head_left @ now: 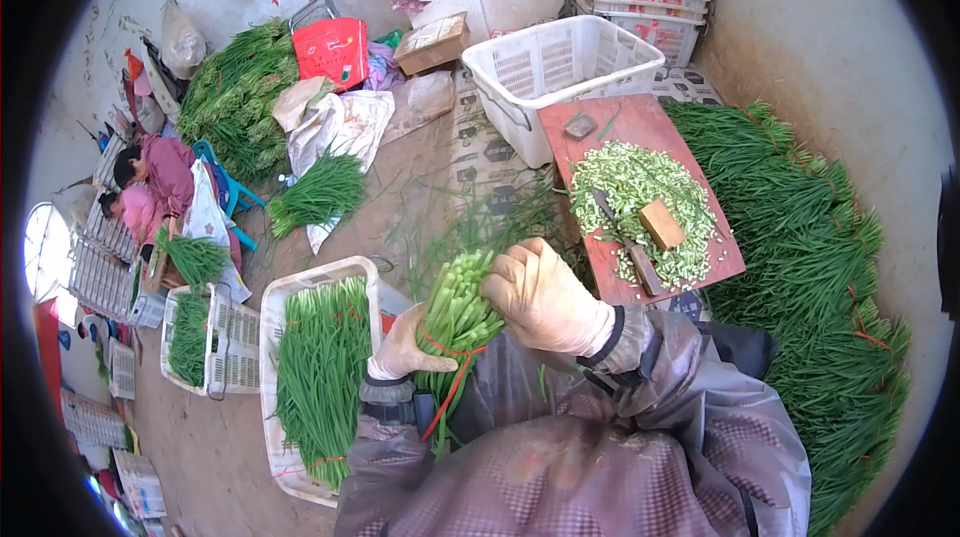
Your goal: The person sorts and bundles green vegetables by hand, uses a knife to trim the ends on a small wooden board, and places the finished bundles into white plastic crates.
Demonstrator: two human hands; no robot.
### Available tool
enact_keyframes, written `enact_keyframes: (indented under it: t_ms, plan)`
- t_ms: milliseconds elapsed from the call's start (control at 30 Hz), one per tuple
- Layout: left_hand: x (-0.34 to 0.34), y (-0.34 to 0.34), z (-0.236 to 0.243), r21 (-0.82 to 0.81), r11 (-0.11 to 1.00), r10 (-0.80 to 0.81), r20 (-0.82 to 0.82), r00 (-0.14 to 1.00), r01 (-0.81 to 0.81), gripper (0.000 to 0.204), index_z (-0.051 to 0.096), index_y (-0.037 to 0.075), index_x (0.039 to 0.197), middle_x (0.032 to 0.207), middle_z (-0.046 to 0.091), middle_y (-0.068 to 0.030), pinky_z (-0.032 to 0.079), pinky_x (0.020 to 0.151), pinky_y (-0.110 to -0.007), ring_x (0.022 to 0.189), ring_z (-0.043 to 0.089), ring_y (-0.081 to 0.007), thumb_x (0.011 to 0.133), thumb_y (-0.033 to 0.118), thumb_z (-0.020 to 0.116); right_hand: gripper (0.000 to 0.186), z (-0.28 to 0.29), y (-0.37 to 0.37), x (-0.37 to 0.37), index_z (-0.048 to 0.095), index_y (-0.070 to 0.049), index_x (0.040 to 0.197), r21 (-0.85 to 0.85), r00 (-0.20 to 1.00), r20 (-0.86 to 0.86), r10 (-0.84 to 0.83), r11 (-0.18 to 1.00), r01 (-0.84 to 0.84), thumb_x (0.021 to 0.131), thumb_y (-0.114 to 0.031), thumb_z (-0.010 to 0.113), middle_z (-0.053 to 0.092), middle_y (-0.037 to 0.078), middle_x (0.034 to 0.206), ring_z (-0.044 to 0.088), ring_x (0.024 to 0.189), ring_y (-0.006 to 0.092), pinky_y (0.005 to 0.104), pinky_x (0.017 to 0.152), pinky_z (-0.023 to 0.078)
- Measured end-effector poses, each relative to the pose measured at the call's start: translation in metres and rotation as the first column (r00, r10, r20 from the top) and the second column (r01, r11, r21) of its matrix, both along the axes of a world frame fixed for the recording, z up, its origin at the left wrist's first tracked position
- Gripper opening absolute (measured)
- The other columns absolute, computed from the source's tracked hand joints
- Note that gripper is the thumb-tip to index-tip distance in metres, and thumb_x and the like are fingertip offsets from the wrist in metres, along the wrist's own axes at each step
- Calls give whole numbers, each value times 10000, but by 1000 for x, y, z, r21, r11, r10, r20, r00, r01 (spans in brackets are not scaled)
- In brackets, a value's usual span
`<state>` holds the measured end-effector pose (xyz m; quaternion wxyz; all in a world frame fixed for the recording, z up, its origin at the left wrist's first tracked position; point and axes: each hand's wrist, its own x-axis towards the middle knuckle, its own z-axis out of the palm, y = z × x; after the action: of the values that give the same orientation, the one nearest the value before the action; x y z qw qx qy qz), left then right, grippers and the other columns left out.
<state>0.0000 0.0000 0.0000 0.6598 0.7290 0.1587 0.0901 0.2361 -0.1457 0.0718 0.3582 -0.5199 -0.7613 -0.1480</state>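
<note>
Rt side is taken up by a big heap (800,267) of greens, some banded in red. Open crate (520,127), white, is set up ahead, approx. mid-view. Full crate (268,367), also white, is packed w/ long greens, far L of centre. Board (655,117), red, is mostly covered by a pile of chopped bits (610,172). Bundle (460,307) is held up btwn full crate & board, pale cut ends up, leaves hanging below. Rt hand (545,302), gloved, is held at the cut ends, fingers curled & bunched; can't tell if a stalk is pinched. L hand (405,349), also gloved, is wrapped round the bundle's L side, thumb near the tie (462,350). Knife (643,269) & block (661,225) are set on the bits, untouched. Tie is looped round the stalks, one red tail hanging loose.

Step in hand, as judged: cut ends being tidied, tie already on. Next move prob. calls for L grip kept firm, so no stalks are let slip, & light work by rt fingertips, w/o stalks being bent or snapped.
</note>
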Motion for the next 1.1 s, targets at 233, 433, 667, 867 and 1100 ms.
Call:
enact_keyframes:
  t_ms: [233, 433, 667, 867, 1100]
  plan:
    - [-9, 0, -6, 64, 998, 8, 9, 1000, -9, 1029, 422, -32, 1436, 1364, 568, -101, 386, 1094, -353, 1241, 529, -183, 602, 249, 957, 177, 40, -33, 90, 580, -29, 907, 94, 886, -348, -306, 929, 358, 747, 16, 641, 586, 104, 859, 599, 835, 247, 408, 745, 477]
    - [-6, -9, 2, 104, 990, 84, 59, 995, -90, 924, 523, -32, 1344, 1234, 661, -94, 451, 1041, -362, 1121, 619, -188, 569, 236, 949, 228, 41, -29, 89, 698, -26, 926, -162, 929, -369, -35, 986, -27, 721, 70, 672, 684, 144, 907, 675, 844, 322, 386, 757, 549]
    - [-1, -9, 16, 169, 985, 47, -33, 998, -41, 992, 452, -28, 1409, 1309, 610, -87, 414, 1067, -343, 1191, 559, -161, 603, 248, 958, 149, -5, -3, 18, 724, -26, 898, -233, 797, -603, 30, 949, -212, 795, -135, 720, 652, 147, 804, 645, 781, 333, 420, 701, 522]
    - [-12, -12, 5, 165, 979, 129, -48, 990, -120, 978, 484, -21, 1388, 1262, 634, -73, 434, 1042, -339, 1160, 571, -151, 577, 236, 966, 149, 8, -3, 8, 723, -77, 862, -181, 933, -359, 22, 979, -93, 748, -169, 750, 654, 91, 790, 645, 746, 298, 403, 665, 497]
    - [-6, -18, 14, 127, 985, 123, -31, 992, -118, 973, 483, -10, 1380, 1260, 623, -64, 422, 1052, -339, 1155, 567, -150, 572, 231, 968, 160, 4, 2, 7, 697, -95, 832, -235, 889, -456, 32, 960, -155, 713, -182, 762, 633, 51, 736, 642, 750, 255, 384, 737, 470]
